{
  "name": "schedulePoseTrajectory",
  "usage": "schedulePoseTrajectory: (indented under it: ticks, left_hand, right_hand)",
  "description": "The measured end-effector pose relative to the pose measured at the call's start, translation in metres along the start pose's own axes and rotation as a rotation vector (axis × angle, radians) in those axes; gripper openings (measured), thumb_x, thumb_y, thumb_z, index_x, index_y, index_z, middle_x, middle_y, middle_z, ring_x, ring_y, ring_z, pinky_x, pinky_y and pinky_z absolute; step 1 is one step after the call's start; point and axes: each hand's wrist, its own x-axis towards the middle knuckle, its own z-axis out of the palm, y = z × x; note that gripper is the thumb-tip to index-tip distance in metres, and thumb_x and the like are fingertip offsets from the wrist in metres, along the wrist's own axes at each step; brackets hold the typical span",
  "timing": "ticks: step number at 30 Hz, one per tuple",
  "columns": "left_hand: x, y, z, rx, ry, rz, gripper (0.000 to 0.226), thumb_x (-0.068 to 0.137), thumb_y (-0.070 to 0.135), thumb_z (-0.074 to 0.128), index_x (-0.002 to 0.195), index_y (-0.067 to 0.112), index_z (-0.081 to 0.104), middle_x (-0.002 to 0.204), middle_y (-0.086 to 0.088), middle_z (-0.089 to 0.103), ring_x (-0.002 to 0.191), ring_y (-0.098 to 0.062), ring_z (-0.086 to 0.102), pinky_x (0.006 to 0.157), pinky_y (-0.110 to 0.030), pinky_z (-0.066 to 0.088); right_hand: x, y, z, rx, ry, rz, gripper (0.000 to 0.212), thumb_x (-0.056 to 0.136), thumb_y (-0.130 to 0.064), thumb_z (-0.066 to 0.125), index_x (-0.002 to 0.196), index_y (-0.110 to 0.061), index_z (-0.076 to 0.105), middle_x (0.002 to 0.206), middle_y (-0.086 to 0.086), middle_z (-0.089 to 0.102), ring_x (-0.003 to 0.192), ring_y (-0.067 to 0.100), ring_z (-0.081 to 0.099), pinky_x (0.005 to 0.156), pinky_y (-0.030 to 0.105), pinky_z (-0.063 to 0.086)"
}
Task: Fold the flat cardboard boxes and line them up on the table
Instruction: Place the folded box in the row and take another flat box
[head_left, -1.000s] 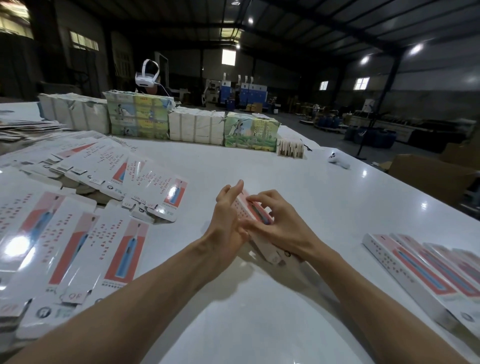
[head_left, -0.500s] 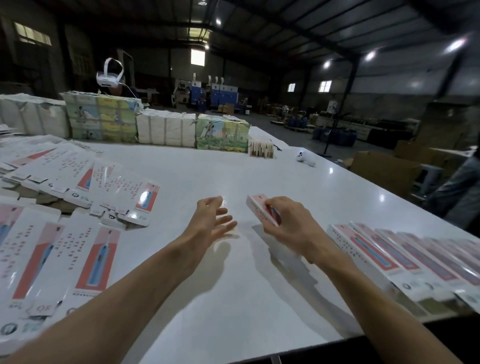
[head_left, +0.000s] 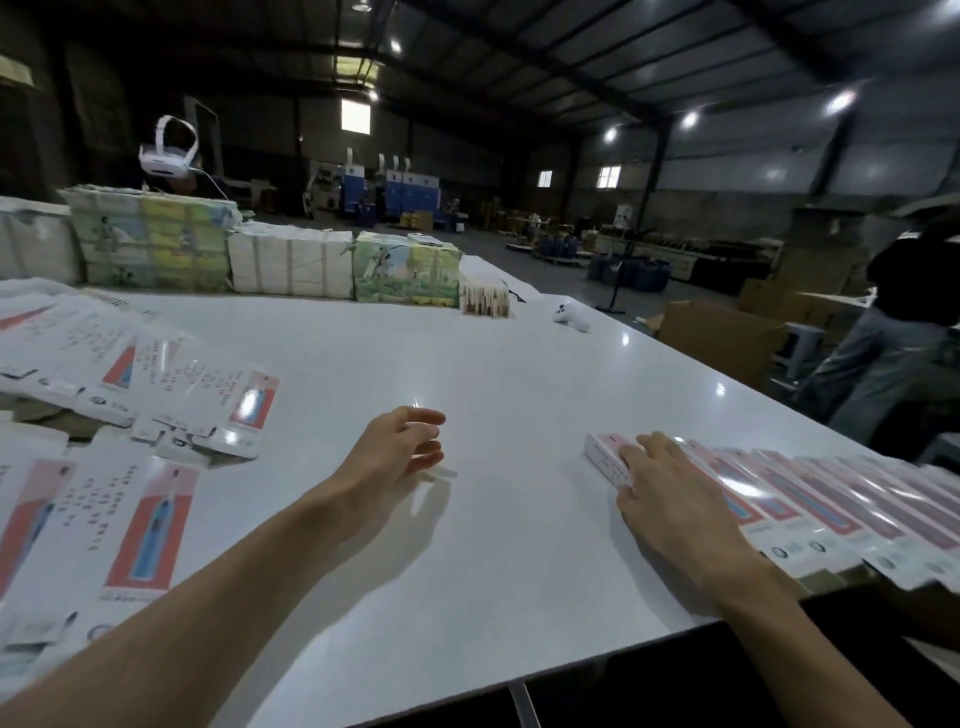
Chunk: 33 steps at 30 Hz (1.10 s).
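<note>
head view, right hand (head_left: 670, 499) lying flat, fingers straight, on folded box (head_left: 602, 452) ending row of boxes (head_left: 831, 499), left hand (head_left: 395, 447) empty, loosely curled, above table (head_left: 493, 374)

The middle of the table (head_left: 509, 374) gives you a broad open lane from the near edge to the far end. On your left, overlapping flat boxes (head_left: 140, 519) cover the surface and stop short of the left hand (head_left: 400, 447), which is held over bare table. On your right, the row of folded boxes (head_left: 831, 499) blocks the near corner; the right hand (head_left: 670, 493) lies on its leftmost box. Along the far edge, wrapped bundles (head_left: 291, 262) form a wall. A small white device (head_left: 571, 318) lies apart, to their right.
</note>
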Motion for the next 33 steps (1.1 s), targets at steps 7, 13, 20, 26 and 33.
schedulePoseTrajectory:
  ticks: [7, 13, 20, 26, 33]
  left_hand:
    - [0.005, -0.005, -0.002, 0.086, -0.024, 0.051, 0.018, 0.105, 0.006, 0.057, 0.115, 0.008, 0.072, 0.104, -0.011, 0.065, 0.089, -0.020, 0.068, 0.081, -0.025, 0.060]
    - [0.006, 0.000, -0.015, 0.548, 0.249, 0.185, 0.018, 0.106, 0.024, 0.058, 0.123, 0.026, 0.064, 0.113, 0.001, 0.070, 0.091, -0.016, 0.071, 0.077, -0.029, 0.062]
    - [0.023, 0.014, -0.061, 0.910, 0.467, 0.060, 0.034, 0.101, 0.038, 0.060, 0.132, 0.023, 0.063, 0.125, 0.000, 0.072, 0.109, -0.023, 0.068, 0.094, -0.038, 0.056]
    - [0.056, 0.040, -0.100, 1.180, 0.541, -0.175, 0.047, 0.094, 0.038, 0.058, 0.133, 0.011, 0.057, 0.140, -0.014, 0.054, 0.131, -0.037, 0.048, 0.106, -0.044, 0.040]
    - [0.070, 0.031, -0.141, 1.340, 0.647, -0.359, 0.074, 0.095, 0.056, 0.063, 0.144, 0.003, 0.045, 0.145, -0.017, 0.039, 0.134, -0.036, 0.040, 0.108, -0.042, 0.038]
  right_hand:
    - [0.030, -0.067, -0.013, -0.020, 0.001, -0.158, 0.051, 0.109, -0.039, 0.053, 0.155, -0.020, 0.042, 0.167, 0.004, 0.032, 0.154, 0.024, 0.030, 0.123, 0.041, 0.033]
    - [0.075, -0.167, 0.003, 0.096, 0.098, -0.341, 0.021, 0.106, -0.032, 0.050, 0.112, -0.016, 0.063, 0.102, 0.003, 0.070, 0.088, 0.024, 0.065, 0.073, 0.038, 0.054]
    - [0.096, -0.183, 0.051, 0.300, 0.009, -0.300, 0.019, 0.102, -0.026, 0.046, 0.100, -0.018, 0.063, 0.088, 0.003, 0.069, 0.084, 0.031, 0.065, 0.077, 0.039, 0.053]
    - [0.108, -0.177, 0.063, 0.462, -0.044, -0.300, 0.017, 0.098, -0.029, 0.051, 0.095, -0.030, 0.068, 0.083, -0.011, 0.070, 0.081, 0.020, 0.065, 0.073, 0.033, 0.051]
    - [0.112, -0.171, 0.070, 0.555, -0.060, -0.334, 0.017, 0.097, -0.029, 0.055, 0.090, -0.035, 0.070, 0.081, -0.014, 0.069, 0.079, 0.013, 0.065, 0.069, 0.031, 0.048]
